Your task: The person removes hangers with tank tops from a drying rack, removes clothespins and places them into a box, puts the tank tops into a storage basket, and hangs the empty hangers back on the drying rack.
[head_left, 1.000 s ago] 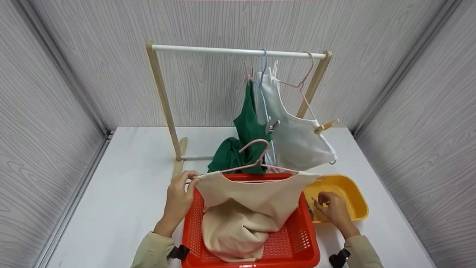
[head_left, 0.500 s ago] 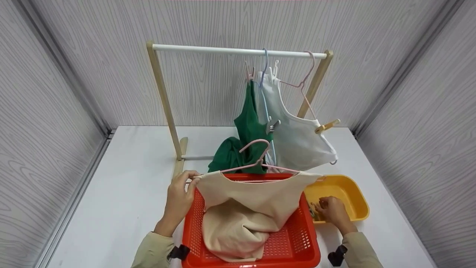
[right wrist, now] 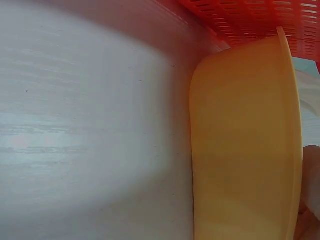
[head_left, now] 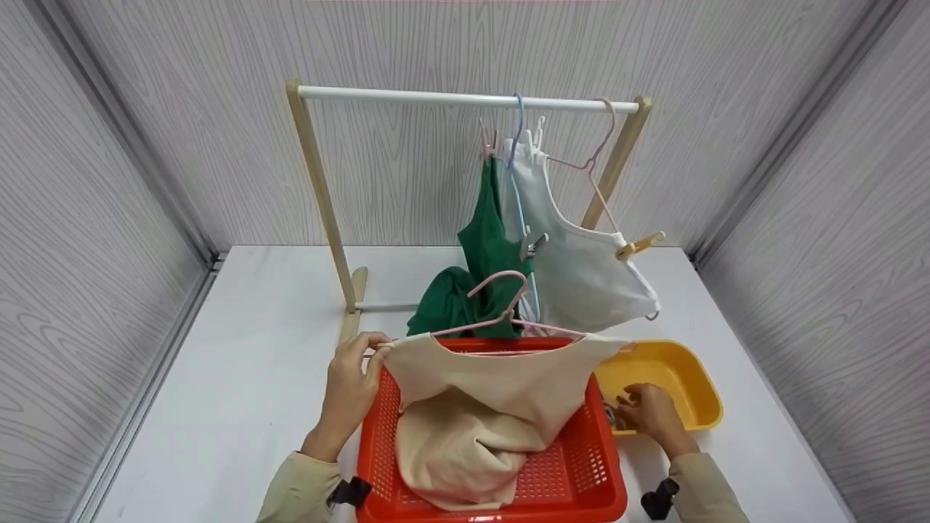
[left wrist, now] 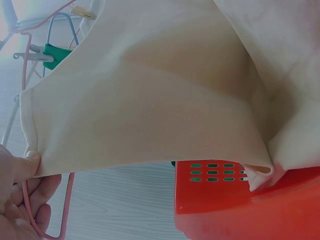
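Basket (head_left: 617,488) up front, the beige top (head_left: 501,378) slumped half inside it, shoulders up on a pink hanger (head_left: 508,314). Left hand (head_left: 350,388) pinches one shoulder against the hanger's end: good spot, since that wire looks stiff while the cloth should prove light, limp and apt to slide. Right hand (head_left: 654,412) dips into the tub (head_left: 683,367) beside, fingers bent near pegs (head_left: 609,416); whether they pinch one, I cannot tell. Beyond, a green top (head_left: 483,232) and a white top (head_left: 581,272) hang from the rack (head_left: 407,96).

No text, label, brand, number or sign can be read anywhere here
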Demonstrator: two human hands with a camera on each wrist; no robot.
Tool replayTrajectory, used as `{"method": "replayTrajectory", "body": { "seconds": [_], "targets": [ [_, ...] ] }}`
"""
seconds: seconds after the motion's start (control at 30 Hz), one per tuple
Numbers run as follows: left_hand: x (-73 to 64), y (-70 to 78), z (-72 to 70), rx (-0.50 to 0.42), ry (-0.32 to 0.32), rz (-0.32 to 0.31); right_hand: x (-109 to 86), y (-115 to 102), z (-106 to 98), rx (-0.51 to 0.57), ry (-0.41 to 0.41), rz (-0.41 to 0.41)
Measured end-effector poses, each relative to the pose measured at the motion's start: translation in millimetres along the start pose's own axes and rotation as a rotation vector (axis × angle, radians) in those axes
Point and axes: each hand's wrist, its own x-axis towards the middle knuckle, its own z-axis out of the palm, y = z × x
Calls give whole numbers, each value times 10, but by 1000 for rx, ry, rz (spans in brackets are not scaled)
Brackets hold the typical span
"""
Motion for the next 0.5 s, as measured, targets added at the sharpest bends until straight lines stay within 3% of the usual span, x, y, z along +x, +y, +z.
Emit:
{"method": "replayTrajectory", "body": {
  "seconds": [0.5],
  "targets": [
    [12,16,-2,1,1,3,-51,-139,-61,-37,185,-131]
  ]
}}
